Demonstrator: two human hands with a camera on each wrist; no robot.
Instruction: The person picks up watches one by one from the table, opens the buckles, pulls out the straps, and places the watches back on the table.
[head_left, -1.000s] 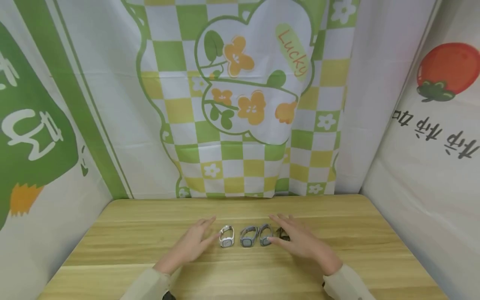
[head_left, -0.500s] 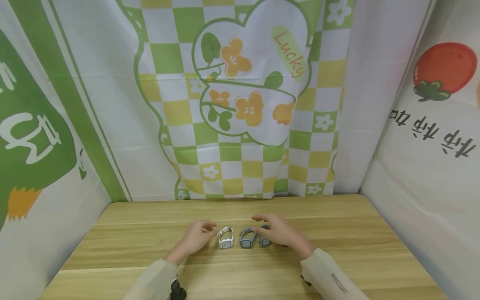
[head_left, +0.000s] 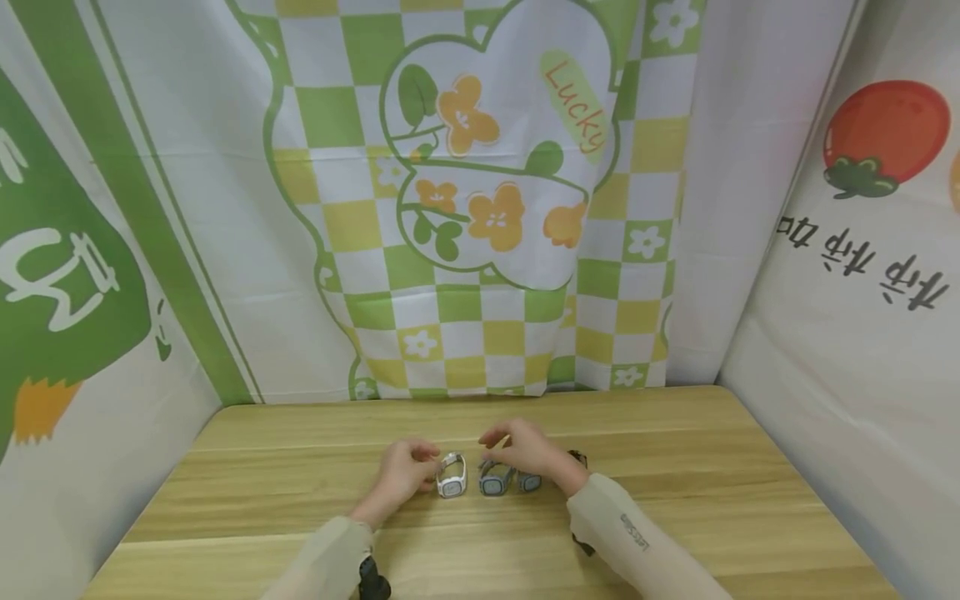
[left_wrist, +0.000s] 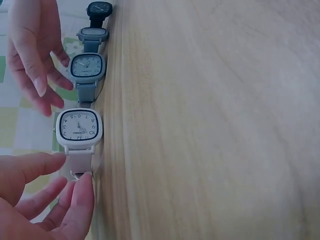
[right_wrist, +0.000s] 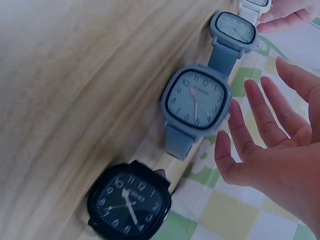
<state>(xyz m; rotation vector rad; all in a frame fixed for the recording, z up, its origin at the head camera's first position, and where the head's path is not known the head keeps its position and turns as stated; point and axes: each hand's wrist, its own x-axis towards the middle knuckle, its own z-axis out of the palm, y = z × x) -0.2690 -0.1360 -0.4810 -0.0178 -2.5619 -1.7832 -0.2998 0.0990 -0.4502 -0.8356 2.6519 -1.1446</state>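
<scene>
Wristwatches stand in a row on the wooden table, straps closed into loops. A white watch [head_left: 452, 487] is at the left end. My left hand [head_left: 401, 475] is beside it, thumb and fingers parted and fingertips right at its strap in the left wrist view. Two grey-blue watches, one nearer the white one [head_left: 493, 485] and another to its right [head_left: 529, 482], come next to it. My right hand [head_left: 525, 450] hovers just behind and over them, fingers loosely spread, holding nothing. A black watch [right_wrist: 130, 202] ends the row at the right, partly hidden behind my right wrist in the head view.
The wooden table [head_left: 675, 467] meets a checkered green and yellow cloth [head_left: 480, 333] hanging behind it. Printed white cloth walls [head_left: 847, 400] stand at both sides. A black device [head_left: 372, 581] shows below my left sleeve.
My right hand has moved left, from near the black watch to over the grey-blue ones. My left hand has come slightly right to the white watch, fingers drawn in. The watches stay in place.
</scene>
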